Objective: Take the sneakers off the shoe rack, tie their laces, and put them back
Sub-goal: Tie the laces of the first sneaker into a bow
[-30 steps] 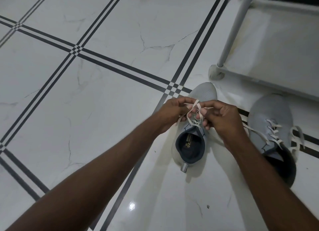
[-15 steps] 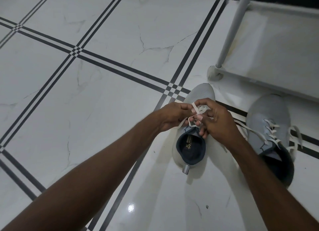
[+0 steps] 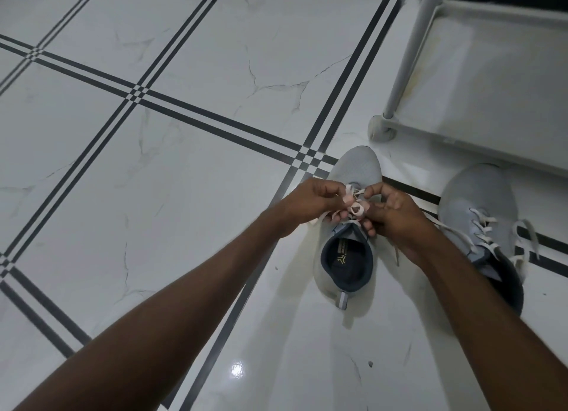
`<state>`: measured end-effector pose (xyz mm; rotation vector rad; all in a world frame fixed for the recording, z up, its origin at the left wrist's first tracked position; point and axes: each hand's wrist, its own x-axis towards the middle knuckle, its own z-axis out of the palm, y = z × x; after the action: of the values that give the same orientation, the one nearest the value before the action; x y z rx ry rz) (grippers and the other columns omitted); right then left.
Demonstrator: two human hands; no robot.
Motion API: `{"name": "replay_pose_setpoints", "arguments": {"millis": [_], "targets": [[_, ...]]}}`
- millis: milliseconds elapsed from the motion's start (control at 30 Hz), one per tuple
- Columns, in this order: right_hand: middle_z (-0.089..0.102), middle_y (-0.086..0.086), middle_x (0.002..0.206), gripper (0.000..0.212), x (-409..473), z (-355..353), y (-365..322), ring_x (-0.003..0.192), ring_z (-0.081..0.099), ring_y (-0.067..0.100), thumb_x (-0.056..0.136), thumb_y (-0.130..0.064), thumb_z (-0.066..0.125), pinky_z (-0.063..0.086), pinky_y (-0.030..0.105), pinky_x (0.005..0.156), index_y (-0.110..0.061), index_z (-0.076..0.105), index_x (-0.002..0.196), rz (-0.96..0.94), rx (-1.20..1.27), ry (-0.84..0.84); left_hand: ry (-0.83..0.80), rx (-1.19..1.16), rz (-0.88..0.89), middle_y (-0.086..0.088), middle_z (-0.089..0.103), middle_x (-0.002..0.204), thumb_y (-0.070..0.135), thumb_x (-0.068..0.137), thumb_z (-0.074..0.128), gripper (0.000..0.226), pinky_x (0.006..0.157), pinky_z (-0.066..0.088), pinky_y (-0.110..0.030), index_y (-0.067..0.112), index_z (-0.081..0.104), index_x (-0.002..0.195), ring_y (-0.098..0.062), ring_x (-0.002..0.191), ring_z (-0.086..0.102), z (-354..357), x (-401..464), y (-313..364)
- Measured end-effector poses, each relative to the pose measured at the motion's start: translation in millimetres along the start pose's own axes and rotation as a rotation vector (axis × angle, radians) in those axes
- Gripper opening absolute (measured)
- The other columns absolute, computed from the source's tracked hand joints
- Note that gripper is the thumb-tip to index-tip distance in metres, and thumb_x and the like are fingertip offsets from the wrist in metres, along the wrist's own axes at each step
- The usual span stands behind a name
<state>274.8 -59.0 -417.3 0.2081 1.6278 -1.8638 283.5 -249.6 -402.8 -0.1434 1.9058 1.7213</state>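
Left hand (image 3: 310, 204) and right hand (image 3: 396, 214) both pinch the laces (image 3: 356, 208) – over the grey sneaker (image 3: 347, 257)

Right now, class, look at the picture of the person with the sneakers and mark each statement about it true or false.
1. Both hands hold the laces of the nearer sneaker. True.
2. The other sneaker stands on the shoe rack. False: it stands on the floor beside the rack.
3. The other sneaker's laces are tied in a neat bow. False: its ends hang loose.
4. The left hand and right hand are bare. True.
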Motion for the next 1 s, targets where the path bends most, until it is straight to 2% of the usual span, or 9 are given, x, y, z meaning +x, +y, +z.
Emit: {"name": "replay_pose_setpoints", "arguments": {"millis": [100,233,333,433,567,667,733,867,1000], "targets": [[0.062,0.007,0.061,0.006,0.8,-1.7,-3.1,0.047,0.053,0.014,0.097,-0.006,0.051,0.047,0.024,0.044,-0.008,0.056,0.095,0.066,-0.016,0.008,0.108,0.365,0.133,-0.014,0.074,0.076,0.019,0.08,0.078,0.017,0.066,0.055,-0.032,0.003,0.074,0.083,-0.024,0.066,0.067,-1.1,-0.9,6.2],[0.065,0.007,0.058,0.018,0.1,-1.3,-11.6,0.044,0.055,0.012,0.098,-0.005,0.048,0.05,0.022,0.043,-0.008,0.065,0.096,0.113,-0.089,-0.026,0.303,0.733,0.328,0.007,0.072,0.073,0.022,0.074,0.079,0.01,0.056,0.04,-0.014,0.015,0.071,0.073,0.0,0.057,0.057,18.6,-5.5,5.4],[0.07,0.002,0.058,0.027,-1.2,-3.6,-20.4,0.043,0.052,0.009,0.095,0.001,0.049,0.045,0.019,0.041,-0.015,0.069,0.101,0.156,-0.198,-0.07,0.431,0.806,0.371,0.008,0.064,0.069,0.028,0.073,0.072,0.012,0.059,0.049,-0.033,0.017,0.067,0.075,-0.013,0.062,0.059,28.9,-5.2,-2.1],[0.069,-0.001,0.056,0.037,-1.1,-7.7,-24.0,0.043,0.052,0.007,0.088,0.011,0.048,0.044,0.016,0.041,-0.014,0.071,0.103,0.154,-0.29,-0.07,0.51,0.598,0.332,0.005,0.067,0.068,0.019,0.076,0.072,0.009,0.062,0.052,-0.04,0.016,0.064,0.073,-0.017,0.064,0.061,35.9,-6.9,-7.0],[0.069,0.005,0.056,0.014,0.0,-5.7,-17.7,0.045,0.06,0.014,0.085,0.004,0.065,0.055,0.021,0.047,-0.001,0.073,0.096,0.097,-0.329,0.051,0.436,0.322,0.242,-0.002,0.073,0.075,0.015,0.08,0.075,0.012,0.071,0.056,-0.042,0.012,0.065,0.073,-0.019,0.074,0.069,41.5,-12.3,-10.8],[0.068,0.002,0.051,0.017,-1.5,-20.6,-7.1,0.046,0.063,0.02,0.08,0.001,0.072,0.058,0.03,0.052,-0.012,0.072,0.07,-0.046,-0.545,0.266,0.399,0.15,0.11,-0.013,0.075,0.081,0.02,0.076,0.08,0.02,0.081,0.056,-0.048,0.014,0.062,0.068,-0.033,0.081,0.07,15.7,-25.8,-29.6],[0.071,0.006,0.058,0.018,-7.2,-31.1,4.1,0.053,0.067,0.023,0.077,0.0,0.071,0.058,0.032,0.059,-0.014,0.073,0.067,-0.121,-0.739,0.427,0.406,0.026,0.031,-0.022,0.074,0.08,0.027,0.071,0.08,0.025,0.078,0.054,-0.047,0.014,0.059,0.065,-0.032,0.073,0.068,1.6,-43.9,-49.4],[0.069,0.004,0.063,0.014,-15.8,-20.4,29.3,0.062,0.062,0.022,0.075,-0.008,0.07,0.04,0.024,0.057,-0.019,0.072,0.065,-0.181,-0.981,0.545,0.387,-0.122,-0.085,-0.021,0.071,0.077,0.003,0.088,0.068,0.016,0.071,0.055,-0.036,0.001,0.057,0.078,-0.023,0.066,0.065,1.4,-58.5,-60.8],[0.062,0.002,0.057,0.016,-17.4,-19.2,29.1,0.051,0.051,0.008,0.078,-0.008,0.07,0.031,0.02,0.047,-0.017,0.07,0.065,-0.222,-0.941,0.501,0.396,-0.065,-0.117,-0.018,0.074,0.078,0.009,0.089,0.069,0.016,0.072,0.056,-0.036,0.002,0.062,0.078,-0.02,0.068,0.067,-3.5,-55.0,-49.7]]}}
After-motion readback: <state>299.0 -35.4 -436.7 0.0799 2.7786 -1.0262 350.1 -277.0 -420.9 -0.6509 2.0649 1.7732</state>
